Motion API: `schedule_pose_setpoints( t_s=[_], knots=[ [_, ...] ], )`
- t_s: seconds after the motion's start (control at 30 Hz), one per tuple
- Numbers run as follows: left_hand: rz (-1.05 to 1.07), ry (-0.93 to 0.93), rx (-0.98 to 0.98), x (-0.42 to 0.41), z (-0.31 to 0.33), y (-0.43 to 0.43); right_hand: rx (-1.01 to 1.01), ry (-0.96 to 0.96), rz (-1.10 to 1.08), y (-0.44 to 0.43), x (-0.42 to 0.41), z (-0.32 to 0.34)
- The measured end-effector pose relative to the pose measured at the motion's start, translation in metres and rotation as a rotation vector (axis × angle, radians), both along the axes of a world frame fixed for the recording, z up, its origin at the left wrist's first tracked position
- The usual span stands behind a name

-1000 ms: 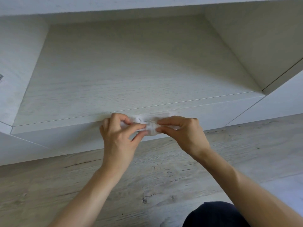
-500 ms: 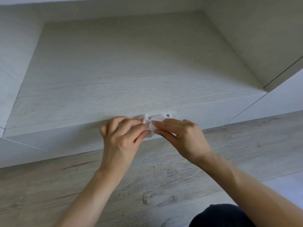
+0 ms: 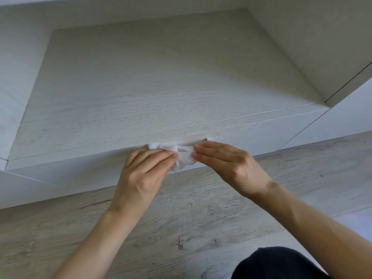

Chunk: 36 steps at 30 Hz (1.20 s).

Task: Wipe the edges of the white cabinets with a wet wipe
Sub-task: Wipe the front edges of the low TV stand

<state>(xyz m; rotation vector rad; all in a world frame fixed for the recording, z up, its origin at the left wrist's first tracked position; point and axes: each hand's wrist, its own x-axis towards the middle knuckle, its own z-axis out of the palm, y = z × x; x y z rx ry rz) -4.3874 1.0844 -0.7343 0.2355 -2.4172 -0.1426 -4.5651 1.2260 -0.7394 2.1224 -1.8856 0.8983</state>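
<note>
Below, the wood-grain floor (image 3: 201, 218) is seen across the lower view, and the white cabinet (image 3: 161, 87) is set upon it. The left hand (image 3: 141, 174) and the right hand (image 3: 227, 164) are held close together at the cabinet's front edge (image 3: 80, 158). The crumpled wet wipe (image 3: 183, 158) is pinched at each end by the fingers (image 3: 157, 155) of both hands and is held against that edge.

Left hand (image 3: 141, 176) left of wet wipe (image 3: 184, 158); right hand (image 3: 227, 164) right of it; cabinet shelf (image 3: 151, 87) behind; floor (image 3: 201, 218) before.
</note>
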Motion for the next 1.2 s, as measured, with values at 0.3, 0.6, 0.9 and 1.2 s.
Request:
schedule_pose_setpoints(
  t_s=[0.3, 0.6, 0.9, 1.2],
  knots=[
    [0.076, 0.122, 0.017, 0.001, -0.006, 0.002, -0.01, 0.032, -0.009, 0.0, -0.003, 0.002],
    [0.045, 0.125, 0.072, -0.012, -0.01, 0.008, -0.1, -0.003, -0.067, -0.002, -0.004, 0.001],
    [0.227, 0.042, 0.049, -0.006, -0.001, 0.008, 0.011, -0.26, -0.29, -0.014, 0.013, 0.011],
    [0.229, 0.013, -0.018, -0.009, 0.002, 0.001, 0.002, -0.25, -0.328, -0.029, 0.026, 0.011]
  ],
)
